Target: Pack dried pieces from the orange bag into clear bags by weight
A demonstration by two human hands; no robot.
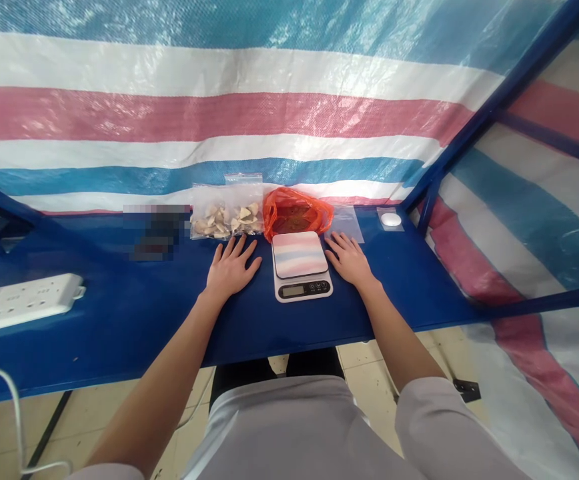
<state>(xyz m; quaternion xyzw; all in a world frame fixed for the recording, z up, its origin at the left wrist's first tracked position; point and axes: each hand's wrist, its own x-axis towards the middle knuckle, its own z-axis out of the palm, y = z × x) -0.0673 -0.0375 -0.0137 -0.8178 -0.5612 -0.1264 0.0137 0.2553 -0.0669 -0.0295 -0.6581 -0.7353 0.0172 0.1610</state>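
My left hand (231,267) lies flat on the blue table with its fingers spread, just in front of clear zip bags (213,217) of pale dried slices. On the other side of a white kitchen scale (301,267), my right hand (350,259) rests palm down, fingers apart, its fingertips close to or on the edge of a flat clear plastic bag (347,222). The scale has a striped, shiny top plate and a small display facing me; nothing sits on it. Behind the scale stands an open red plastic bag (297,212) with brown, fine-looking contents.
A white power strip (29,300) with a cable lies on the table (119,320) at the left. A blurred-out dark item (158,233) is left of the zip bags. A round white object (391,219) in a small clear bag lies far right. Striped sheeting (219,113) hangs behind.
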